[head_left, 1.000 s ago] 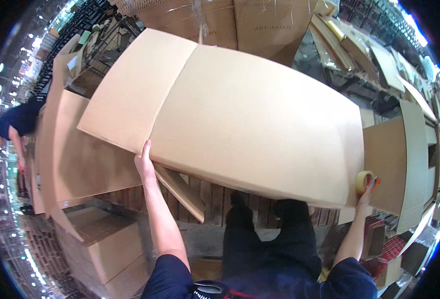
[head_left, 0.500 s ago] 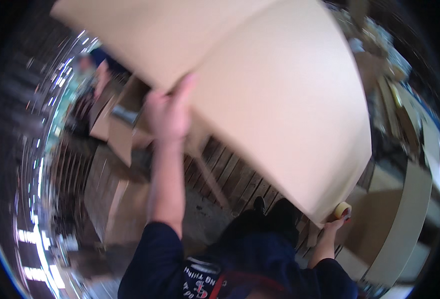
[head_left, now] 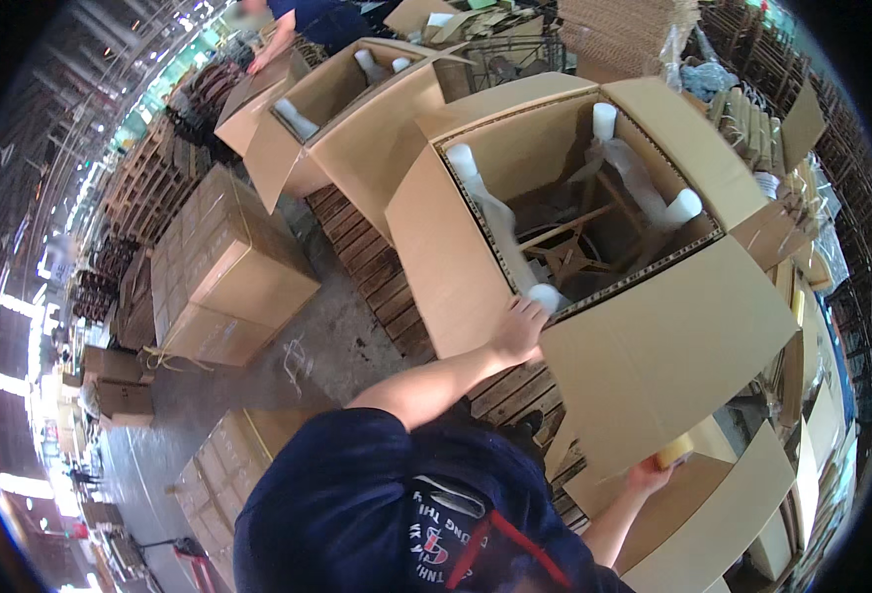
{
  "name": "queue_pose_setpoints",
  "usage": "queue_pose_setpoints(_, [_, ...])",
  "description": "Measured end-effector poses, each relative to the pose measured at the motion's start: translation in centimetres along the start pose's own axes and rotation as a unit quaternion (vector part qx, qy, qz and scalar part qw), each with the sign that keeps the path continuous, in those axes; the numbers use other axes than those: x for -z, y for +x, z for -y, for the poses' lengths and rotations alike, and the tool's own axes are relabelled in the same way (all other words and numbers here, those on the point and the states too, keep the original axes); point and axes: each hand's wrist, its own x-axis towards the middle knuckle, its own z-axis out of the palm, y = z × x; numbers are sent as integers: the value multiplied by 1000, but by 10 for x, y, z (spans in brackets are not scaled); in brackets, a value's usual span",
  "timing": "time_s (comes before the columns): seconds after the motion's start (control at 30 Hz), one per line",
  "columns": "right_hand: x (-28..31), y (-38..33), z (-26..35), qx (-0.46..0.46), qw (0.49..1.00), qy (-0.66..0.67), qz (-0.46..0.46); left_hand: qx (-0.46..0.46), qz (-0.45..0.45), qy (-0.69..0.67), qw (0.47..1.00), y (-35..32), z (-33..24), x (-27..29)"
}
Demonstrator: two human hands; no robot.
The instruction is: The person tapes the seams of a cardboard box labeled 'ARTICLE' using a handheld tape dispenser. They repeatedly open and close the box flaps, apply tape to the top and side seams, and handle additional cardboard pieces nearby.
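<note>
An open brown carton (head_left: 668, 341) stands before me, its flaps folded outward. Inside is a frame-like piece of furniture (head_left: 569, 247) with crossed wooden bars. White foam-wrapped ends (head_left: 604, 123) rise at the carton's corners. My left hand (head_left: 519, 331) is at the near-left corner, its fingers bent over the rim and touching or close beside one foam-wrapped end (head_left: 545, 297). Low on the right, my right hand (head_left: 649, 475) is closed round a yellowish roll of tape (head_left: 674, 452), next to the near flap's lower edge.
Another open carton (head_left: 377, 124) with foam-wrapped ends stands beyond on the left, near a person in dark blue (head_left: 322, 22). Closed taped cartons (head_left: 228, 272) stand on the floor at left. Slatted pallets (head_left: 362, 262) lie underneath. Cardboard stacks (head_left: 624, 35) and another open carton (head_left: 723, 504) are at right.
The large cardboard panel raised before me no longer blocks the view, and the open carton shows. My left hand has moved down and right to its corner. The tape stays in my right hand.
</note>
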Motion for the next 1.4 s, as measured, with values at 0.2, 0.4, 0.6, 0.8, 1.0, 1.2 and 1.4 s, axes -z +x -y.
queue_pose_setpoints(0.2, [10, -103, 8, -29, 979, -127, -160, 21, -2, -9, 1000, -52, -16, 5])
queue_pose_setpoints(0.4, [-58, -62, 84, 251, 952, -158, -82, -31, -44, -192, 980, -71, 53, 48])
queue_pose_setpoints(0.6, [-225, -112, 82, 512, 760, -382, -117, 255, 143, -251, 923, -124, 137, 57])
queue_pose_setpoints(0.8, [-383, -111, -86, 495, 722, -483, -9, 265, 428, -349, 790, -64, 195, 63])
queue_pose_setpoints(1.0, [-460, -95, -342, 284, 781, -533, 160, -118, 408, -376, 823, -49, 354, 143])
queue_pose_setpoints(1.2, [-597, -114, -488, 256, 797, -487, 248, 535, 95, -39, 839, -73, 648, 393])
queue_pose_setpoints(1.4, [-805, -13, -602, 196, 735, -526, 380, 493, -120, -105, 855, 58, 696, 456])
